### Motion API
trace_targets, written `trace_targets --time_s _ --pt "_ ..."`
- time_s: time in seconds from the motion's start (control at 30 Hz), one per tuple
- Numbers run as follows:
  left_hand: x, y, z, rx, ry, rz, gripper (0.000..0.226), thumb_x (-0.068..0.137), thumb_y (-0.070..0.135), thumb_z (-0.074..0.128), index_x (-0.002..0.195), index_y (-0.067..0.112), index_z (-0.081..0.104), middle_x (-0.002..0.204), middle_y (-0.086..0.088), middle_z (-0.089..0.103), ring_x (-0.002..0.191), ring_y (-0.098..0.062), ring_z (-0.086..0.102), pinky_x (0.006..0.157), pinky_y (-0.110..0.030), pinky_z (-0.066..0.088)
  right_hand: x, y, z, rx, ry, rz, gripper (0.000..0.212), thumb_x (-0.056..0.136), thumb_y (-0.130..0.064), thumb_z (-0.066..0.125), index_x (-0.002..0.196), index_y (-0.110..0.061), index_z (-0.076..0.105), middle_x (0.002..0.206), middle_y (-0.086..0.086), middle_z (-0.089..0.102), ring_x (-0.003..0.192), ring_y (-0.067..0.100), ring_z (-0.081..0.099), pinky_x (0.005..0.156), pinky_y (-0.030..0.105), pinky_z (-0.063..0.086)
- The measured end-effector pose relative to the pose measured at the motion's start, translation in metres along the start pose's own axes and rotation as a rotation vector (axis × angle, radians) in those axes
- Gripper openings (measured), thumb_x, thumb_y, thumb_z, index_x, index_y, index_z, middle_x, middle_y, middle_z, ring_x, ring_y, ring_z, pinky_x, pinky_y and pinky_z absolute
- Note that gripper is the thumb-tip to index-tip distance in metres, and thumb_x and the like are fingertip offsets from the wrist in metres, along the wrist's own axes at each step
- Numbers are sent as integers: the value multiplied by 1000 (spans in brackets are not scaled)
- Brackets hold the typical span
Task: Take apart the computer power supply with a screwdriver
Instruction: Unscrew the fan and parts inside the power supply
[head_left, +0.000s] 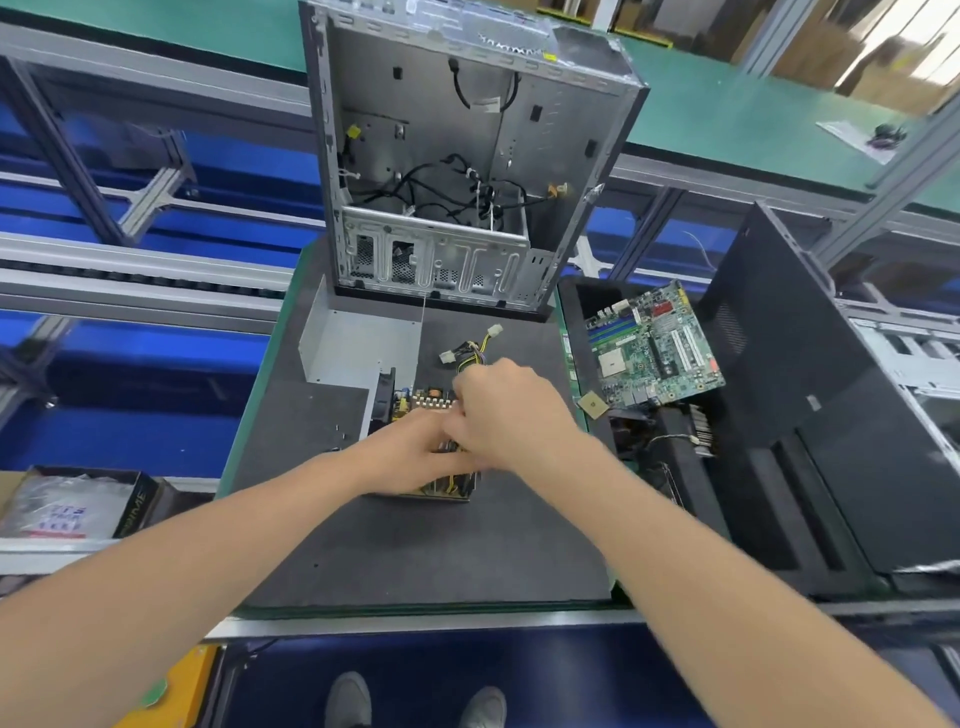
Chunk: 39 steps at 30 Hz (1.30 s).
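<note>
- Right hand (501, 413): knuckles up, fingers curled down over the power supply (425, 401), centre of frame. What they close on is hidden, so I cannot tell the grip.
- Left hand (415, 449): reaches in from lower left, its fingertips tucked beneath the right hand. Cannot tell whether it pinches anything.
- Power supply sits on the dark counter (415, 551), already opened, with board and coils exposed. A grey metal cover (358, 343) lies just beside it, toward upper left.
- Cable bundle (472, 349) with white plugs fans out above the right hand.
- Judged step: cover off, now working the internals loose (board or wiring, probably).
- Next move likely calls for finding the remaining board screws and freeing the leads without snagging.
- No screwdriver visible anywhere; it may be hidden under the hands.
- Beyond: empty computer case (457, 156) standing at top centre; motherboard (654, 353) at right.
- The supply's near side is mostly covered by the hands.
</note>
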<state>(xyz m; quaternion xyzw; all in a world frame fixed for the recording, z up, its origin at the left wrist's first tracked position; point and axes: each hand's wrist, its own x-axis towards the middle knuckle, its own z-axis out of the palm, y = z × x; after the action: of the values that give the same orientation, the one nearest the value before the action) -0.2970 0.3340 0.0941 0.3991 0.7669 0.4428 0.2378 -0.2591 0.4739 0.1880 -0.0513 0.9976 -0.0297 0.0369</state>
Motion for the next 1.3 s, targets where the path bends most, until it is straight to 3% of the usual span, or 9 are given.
trace_targets --time_s 0.07,0.2,0.37,0.5,0.63,0.8,0.97,1.13,1.3 --pt "2 1 -1 18 -26 25 48 93 75 49 107 37 75 112 23 71 109 4 63 93 -19 48 3 16 -12 51 -106 -290 15 76 -26 63 70 -23 50 54 -8 40 56 23 49 50 28 29" --pt "3 5 1 28 -48 57 47 99 64 47 109 28 76 113 13 71 112 -6 63 103 -31 48 13 37 -29 23 -219 -568 15 73 -23 68 70 -21 54 48 -9 40 49 17 43 48 27 29" --pt "0 -4 6 34 11 43 25 100 59 54 113 47 72 115 20 68 109 -3 63 99 -30 51 -5 12 -10 -30 73 -148 20 82 -35 60 81 -18 51 59 -2 36 63 33 53 52 32 29" --pt "0 6 8 33 43 19 28 96 50 47 78 70 54 77 42 57 70 15 53 64 -6 39 -7 -12 4 -70 166 169 19 91 -30 59 84 -21 43 64 -2 27 67 32 48 58 33 34" --pt "0 4 3 36 -26 -15 36 104 40 54 84 69 59 83 45 60 78 19 56 70 -5 43 -4 -5 5 -121 142 -70 16 82 -19 61 75 -18 47 57 -1 33 67 34 62 58 33 33" --pt "-3 2 5 26 -110 -9 29 108 42 52 115 32 78 124 12 71 121 1 60 107 -23 45 6 24 -19 -87 -41 -662 16 73 -20 69 65 -13 56 52 6 56 50 29 39 52 28 28" --pt "-4 4 10 -57 -29 46 17 107 39 56 110 40 72 120 20 67 115 2 60 99 -18 47 -10 6 -9 -126 100 -250 18 86 -32 57 78 -23 44 57 0 36 62 34 53 55 33 32" --pt "-5 3 17 -81 28 -11 15 91 54 43 87 49 57 91 17 67 76 0 53 74 -26 50 -9 -22 7 -99 149 182 19 87 -23 60 78 -19 44 61 -2 28 65 33 51 60 35 37" --pt "-2 6 9 -63 -55 -25 19 102 44 55 98 55 70 104 34 67 100 13 60 82 -9 46 -5 4 2 -83 104 -287 13 77 -22 63 68 -16 56 54 4 48 56 32 53 55 31 31"
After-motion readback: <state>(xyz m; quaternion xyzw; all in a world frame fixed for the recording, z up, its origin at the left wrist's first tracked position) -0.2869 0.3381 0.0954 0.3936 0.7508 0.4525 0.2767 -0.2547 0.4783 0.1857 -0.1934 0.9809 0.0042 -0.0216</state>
